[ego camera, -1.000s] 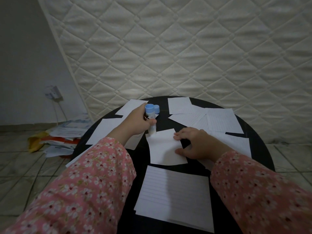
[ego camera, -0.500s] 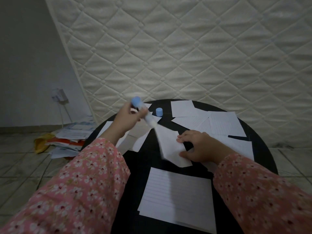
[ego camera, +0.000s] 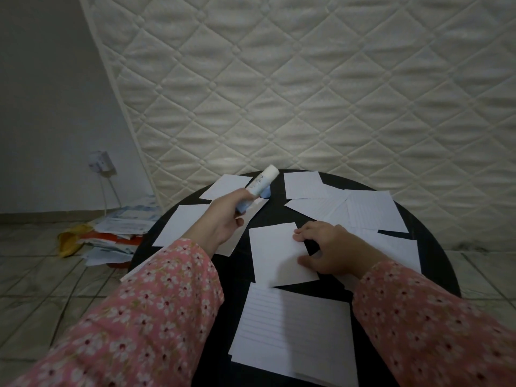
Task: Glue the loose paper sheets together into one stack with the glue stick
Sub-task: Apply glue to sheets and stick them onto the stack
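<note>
My left hand (ego camera: 223, 219) grips a white glue stick (ego camera: 261, 183) with a blue base, raised above the round black table (ego camera: 435, 263), its white end pointing up and away. The blue cap (ego camera: 266, 193) lies on the table just behind it. My right hand (ego camera: 326, 250) rests on the right edge of a blank white sheet (ego camera: 276, 255) at the table's middle. A stack of lined sheets (ego camera: 293, 333) lies nearest me. Several loose sheets (ego camera: 371, 210) are spread across the far and right parts of the table, and more sheets (ego camera: 181, 224) lie at the left.
A quilted white mattress (ego camera: 307, 93) leans upright behind the table. On the tiled floor at left sits a pile of papers and packets (ego camera: 117, 233). A wall socket with a plug and cord (ego camera: 102, 163) is on the left wall.
My left hand lifted the glue stick off the middle sheet and swung it so the white end points up and away. The sheet lifted at one edge, then lay flat again under my right hand.
</note>
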